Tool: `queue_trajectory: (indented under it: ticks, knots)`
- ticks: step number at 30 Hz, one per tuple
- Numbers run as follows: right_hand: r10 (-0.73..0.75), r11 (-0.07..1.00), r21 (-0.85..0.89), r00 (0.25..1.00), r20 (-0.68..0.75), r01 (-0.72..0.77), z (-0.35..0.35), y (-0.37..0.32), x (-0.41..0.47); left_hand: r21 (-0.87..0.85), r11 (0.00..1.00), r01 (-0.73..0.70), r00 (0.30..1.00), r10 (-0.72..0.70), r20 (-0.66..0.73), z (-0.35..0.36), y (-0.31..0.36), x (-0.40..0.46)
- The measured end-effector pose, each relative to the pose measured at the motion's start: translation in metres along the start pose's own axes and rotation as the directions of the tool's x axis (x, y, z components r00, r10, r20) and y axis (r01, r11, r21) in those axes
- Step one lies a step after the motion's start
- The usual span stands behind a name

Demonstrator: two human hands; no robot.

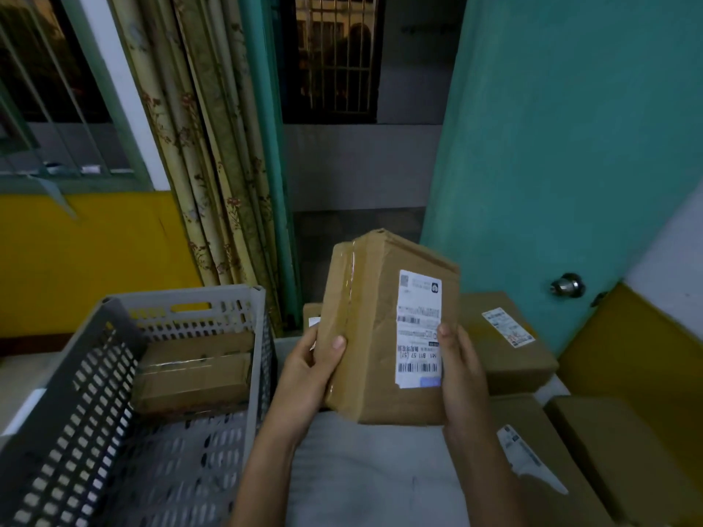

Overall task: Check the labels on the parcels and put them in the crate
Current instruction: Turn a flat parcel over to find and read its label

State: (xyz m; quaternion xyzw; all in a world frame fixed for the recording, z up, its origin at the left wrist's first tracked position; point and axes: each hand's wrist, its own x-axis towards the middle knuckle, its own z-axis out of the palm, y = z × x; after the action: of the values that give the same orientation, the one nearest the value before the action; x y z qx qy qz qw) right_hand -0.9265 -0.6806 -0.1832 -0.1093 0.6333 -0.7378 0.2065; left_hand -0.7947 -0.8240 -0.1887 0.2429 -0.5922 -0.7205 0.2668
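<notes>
A dim room with a yellow lower wall [87, 260] on the left, a barred window [57, 89] above it, a floral curtain [213, 165] beside that, and a teal door [563, 146] standing open on the right, its round knob [568, 285] near the lower edge. In the lower left a grey slotted crate [114, 405] sits on a pale surface [372, 469]; 1 brown parcel in the crate [194, 374] lies flat against its far end, taped across the top. Just right of the crate, the left hand [310, 368] grips the left edge of the held parcel [369, 336], thumb pressed on its front face and fingers curled behind. This brown cardboard box is lifted clear of the surface, stood on end and tilted slightly, with clear tape running down its left side. A white shipping label [418, 329] with barcodes covers the right part of its front face, turned toward the camera. The right hand [462, 370] clasps the right edge, thumb laid on the label's lower half. Behind the held parcel the corner of another box shows. To the right, 3 more brown boxes rest on the surface: a far labelled box [509, 344] near the door, a near labelled box [540, 462] and a plain box [624, 450] at the right edge
</notes>
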Motion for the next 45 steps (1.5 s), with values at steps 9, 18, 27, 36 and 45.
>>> queue_trajectory:
  ticks: [9, 18, 27, 36, 45]
  knots:
    - [-0.223, 0.923, -0.235, 0.921, 0.319, 0.305, 0.019, -0.004, -0.016, 0.337, 0.918, -0.21, 0.944, 0.279, -0.174, 0.018, 0.001, 0.002]
    - [-0.113, 0.992, -0.016, 0.96, 0.255, 0.122, 0.012, -0.007, -0.015, 0.219, 0.959, -0.18, 0.982, 0.162, 0.097, 0.013, 0.0, -0.007]
    - [-0.078, 0.969, -0.226, 0.991, 0.104, 0.1, 0.011, 0.001, -0.008, 0.392, 0.917, -0.073, 0.994, 0.1, -0.05, 0.021, -0.001, 0.002]
    - [-0.112, 0.974, -0.202, 0.993, -0.031, 0.103, 0.027, -0.007, -0.016, 0.409, 0.913, -0.008, 0.981, 0.087, -0.175, 0.041, 0.013, 0.003]
    - [-0.072, 0.968, -0.212, 0.96, 0.27, 0.133, 0.014, -0.003, -0.017, 0.19, 0.982, -0.007, 0.979, 0.046, -0.2, 0.021, 0.025, 0.006]
